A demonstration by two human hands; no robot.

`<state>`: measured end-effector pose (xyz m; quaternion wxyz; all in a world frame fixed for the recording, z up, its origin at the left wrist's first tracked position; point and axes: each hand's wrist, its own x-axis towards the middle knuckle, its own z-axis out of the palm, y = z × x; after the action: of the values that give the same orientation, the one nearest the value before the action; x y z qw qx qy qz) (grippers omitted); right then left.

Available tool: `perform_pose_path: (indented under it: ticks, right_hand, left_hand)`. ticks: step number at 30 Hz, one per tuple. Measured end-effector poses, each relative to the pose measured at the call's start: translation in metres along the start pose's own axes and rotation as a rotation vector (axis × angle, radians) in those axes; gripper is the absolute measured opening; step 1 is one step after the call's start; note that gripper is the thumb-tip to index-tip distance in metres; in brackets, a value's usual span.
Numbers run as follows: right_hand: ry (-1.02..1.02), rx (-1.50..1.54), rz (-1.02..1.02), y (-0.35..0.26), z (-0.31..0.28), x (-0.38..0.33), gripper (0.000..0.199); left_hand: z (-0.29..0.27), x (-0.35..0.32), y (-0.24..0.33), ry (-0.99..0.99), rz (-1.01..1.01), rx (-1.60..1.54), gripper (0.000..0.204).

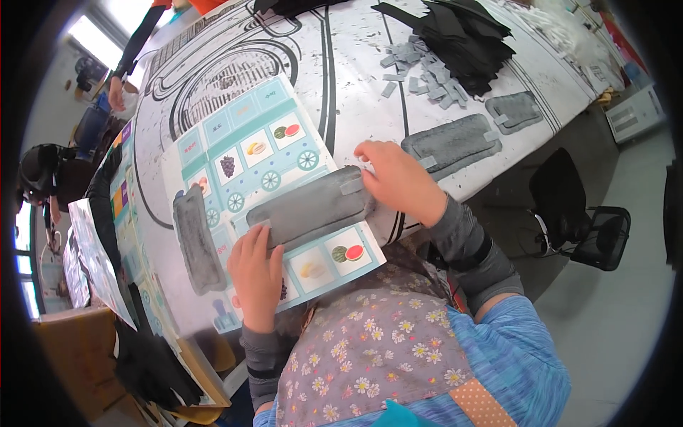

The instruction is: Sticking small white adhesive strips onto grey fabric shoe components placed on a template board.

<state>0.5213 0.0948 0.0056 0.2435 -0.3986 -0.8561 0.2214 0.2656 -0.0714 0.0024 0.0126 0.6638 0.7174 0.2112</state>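
Observation:
A long dark grey felt strip [309,211] with rounded ends lies over a printed picture sheet [302,164] at the table's near edge. My left hand [256,277] has its fingertips on the strip's left end, with the thumb by its lower edge. At the other end my right hand [402,181] is curled, its thumb on the strip near a small light grey tab [351,186]. Whatever lies under its bent forefinger is partly hidden. The sheet, pale teal and white, shows fruit pictures and wheeled carts. Another felt strip [198,242] lies across its left side.
To the right lie more grey felt pieces [452,146] with tabs. Beyond them are a heap of loose grey tabs [430,75] and a pile of black fabric pieces [466,39]. More printed sheets [131,220] stand at the left. A black chair [569,203] is at right; other people work at left.

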Motion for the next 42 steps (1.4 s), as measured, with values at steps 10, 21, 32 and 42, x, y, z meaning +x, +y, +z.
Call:
perform_pose_path:
  ticks: [10, 21, 32, 42]
  right_hand:
    - [-0.335, 0.031, 0.212, 0.021, 0.01, 0.043, 0.029]
    - [-0.542, 0.471, 0.42, -0.002, -0.009, 0.038, 0.04]
    - [-0.452, 0.783, 0.426, 0.012, -0.06, 0.025, 0.037]
    - [-0.416, 0.955, 0.73, 0.028, -0.05, 0.027, 0.041]
  left_hand:
    - [0.016, -0.042, 0.007, 0.159, -0.049, -0.266, 0.03]
    - [0.02, -0.043, 0.001, 0.197, 0.061, -0.247, 0.027]
    - [0.032, -0.057, -0.011, 0.289, -0.085, -0.323, 0.031]
    - [0.034, -0.05, -0.004, 0.277, -0.119, -0.286, 0.032]
